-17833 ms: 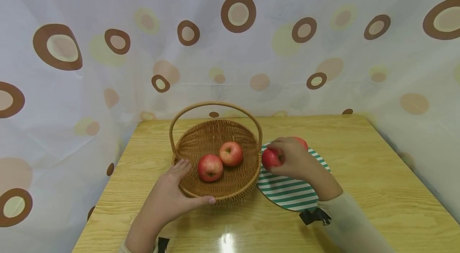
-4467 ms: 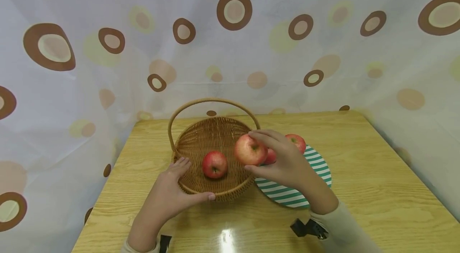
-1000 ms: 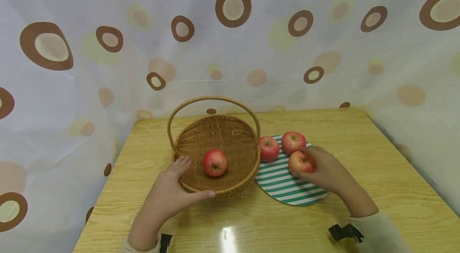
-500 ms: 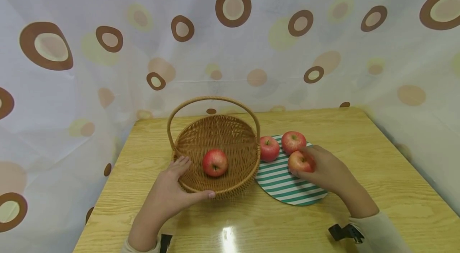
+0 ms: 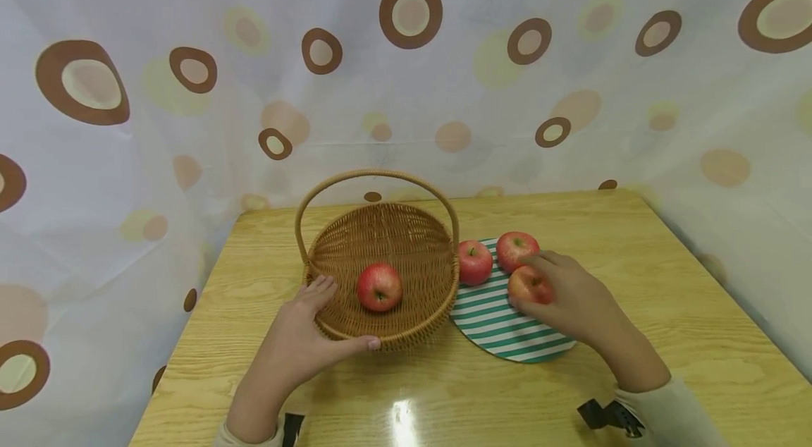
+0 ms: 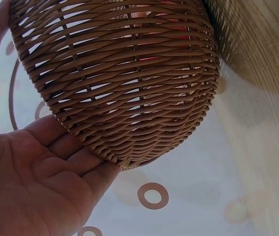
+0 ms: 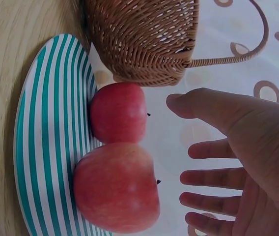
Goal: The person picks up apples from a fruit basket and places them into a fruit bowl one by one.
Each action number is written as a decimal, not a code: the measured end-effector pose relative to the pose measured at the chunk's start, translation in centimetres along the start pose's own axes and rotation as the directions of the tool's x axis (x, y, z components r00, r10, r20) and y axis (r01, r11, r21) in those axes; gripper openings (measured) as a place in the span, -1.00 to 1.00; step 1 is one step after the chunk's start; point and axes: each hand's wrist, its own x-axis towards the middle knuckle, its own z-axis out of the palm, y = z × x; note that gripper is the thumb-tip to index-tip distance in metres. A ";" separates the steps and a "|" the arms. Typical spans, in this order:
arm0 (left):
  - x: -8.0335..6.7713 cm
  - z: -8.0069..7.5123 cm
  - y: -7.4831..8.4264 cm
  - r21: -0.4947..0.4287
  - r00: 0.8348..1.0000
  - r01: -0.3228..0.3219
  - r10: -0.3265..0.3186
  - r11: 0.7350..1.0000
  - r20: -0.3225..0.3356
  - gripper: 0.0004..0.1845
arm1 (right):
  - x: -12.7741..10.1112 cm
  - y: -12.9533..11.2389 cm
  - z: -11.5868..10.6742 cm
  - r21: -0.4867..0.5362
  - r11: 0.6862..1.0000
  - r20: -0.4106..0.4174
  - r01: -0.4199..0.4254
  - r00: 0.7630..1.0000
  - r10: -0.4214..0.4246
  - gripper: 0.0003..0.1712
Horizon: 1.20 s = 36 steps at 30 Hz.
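Observation:
A brown wicker basket (image 5: 438, 313) with an arched handle stands on the table, one red apple (image 5: 379, 288) inside. My left hand (image 5: 298, 334) rests on its rim, fingers over the left side and thumb along the front; the left wrist view shows those fingers (image 6: 80, 155) fairly straight against the weave. To the right, a round green-and-white striped mat (image 5: 501, 323) bears a left apple (image 5: 474, 263), a back apple (image 5: 517, 250) and a front apple (image 5: 530, 285). Around the front one my right hand (image 5: 574, 299) is spread, its fingers (image 7: 213, 178) straight and apart from the fruit.
The light wooden table (image 5: 412, 390) reaches back to a pale curtain (image 5: 355, 108) printed with brown rings, which also hangs along both sides. The basket stands close beside the mat's left edge. Its tall handle (image 5: 374, 172) rises above the rim.
The basket held two apples at first; now it holds one. My right hand carried an apple rightward onto the mat and has just loosened its fingers from it. My left hand has stayed put.

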 end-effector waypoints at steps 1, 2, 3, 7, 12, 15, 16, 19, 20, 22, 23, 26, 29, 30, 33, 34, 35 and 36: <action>0.0 0.0 0.0 0.001 1.000 0.000 0.000 1.000 0.000 0.37 | 0.0 -0.2 -0.1 0.001 1.000 -0.008 0.009 1.000 -0.009 -0.21; 0.0 0.0 0.0 0.002 1.000 0.000 0.000 1.000 0.000 0.37 | 0.0 -0.3 -0.1 0.000 1.000 -0.015 0.016 1.000 -0.016 -0.21; 0.0 0.0 0.0 0.005 1.000 -0.001 0.001 1.000 0.001 0.37 | 0.0 -0.5 -0.1 0.000 1.000 -0.023 0.025 0.999 -0.025 -0.21; 0.0 0.0 0.0 0.008 1.000 -0.003 0.003 1.000 0.000 0.37 | 0.0 -1.1 -0.2 0.018 0.999 -0.045 0.050 0.998 -0.049 -0.21; 0.1 0.1 -0.1 0.004 1.000 -0.007 0.007 1.000 0.001 0.38 | 0.1 -2.0 -0.2 0.065 0.995 -0.060 0.069 0.996 -0.065 -0.28; 0.1 0.2 -0.1 0.008 1.000 -0.010 0.010 1.000 0.002 0.38 | 0.2 -2.4 -0.1 0.087 0.992 -0.069 0.096 0.994 -0.090 -0.33; 0.0 0.2 -0.1 0.009 1.000 -0.009 0.009 1.000 0.003 0.38 | 0.2 -2.5 -0.1 0.092 0.990 -0.072 0.107 0.992 -0.101 -0.33; 0.0 0.2 -0.1 0.008 1.000 -0.010 0.010 1.000 0.001 0.38 | 0.3 -2.9 0.0 0.093 0.985 -0.083 0.144 0.987 -0.136 -0.33; 0.1 0.1 -0.1 0.007 1.000 -0.010 0.010 1.000 0.001 0.38 | 0.4 -3.1 0.1 0.092 0.984 -0.089 0.155 0.985 -0.147 -0.32; 0.1 0.1 -0.1 0.005 1.000 -0.014 0.014 1.000 -0.003 0.37 | 0.5 -3.5 0.1 0.092 0.980 -0.100 0.177 0.981 -0.168 -0.32; 0.1 0.1 -0.1 0.004 1.000 -0.016 0.016 1.000 -0.005 0.37 | 0.5 -3.6 0.1 0.097 0.977 -0.104 0.189 0.978 -0.179 -0.32; 0.1 0.1 -0.1 0.005 1.000 -0.018 0.018 1.000 -0.008 0.36 | 0.6 -4.3 0.2 0.110 0.968 -0.122 0.224 0.970 -0.210 -0.34; 0.1 0.1 -0.1 0.003 1.000 -0.014 0.014 1.000 -0.006 0.37 | 0.8 -5.0 0.3 0.131 0.958 -0.131 0.255 0.962 -0.238 -0.36; 0.0 0.1 -0.1 0.001 1.000 -0.012 0.012 1.000 -0.006 0.37 | 0.8 -5.2 0.4 0.135 0.955 -0.135 0.264 0.960 -0.246 -0.36; 0.0 0.2 -0.1 -0.003 1.000 -0.011 0.011 1.000 -0.006 0.37 | 1.1 -5.9 0.5 0.141 0.941 -0.160 0.306 0.945 -0.284 -0.36; 0.0 0.2 -0.1 -0.003 1.000 -0.012 0.012 1.000 -0.008 0.37 | 1.2 -6.1 0.6 0.138 0.936 -0.174 0.324 0.938 -0.299 -0.36; 0.0 0.2 -0.2 -0.004 1.000 -0.014 0.014 1.000 -0.010 0.37 | 1.3 -6.3 0.7 0.139 0.931 -0.186 0.338 0.932 -0.311 -0.36; 0.0 0.2 -0.2 -0.004 1.000 -0.016 0.016 1.000 -0.013 0.37 | 1.4 -6.4 0.8 0.139 0.927 -0.195 0.349 0.927 -0.320 -0.37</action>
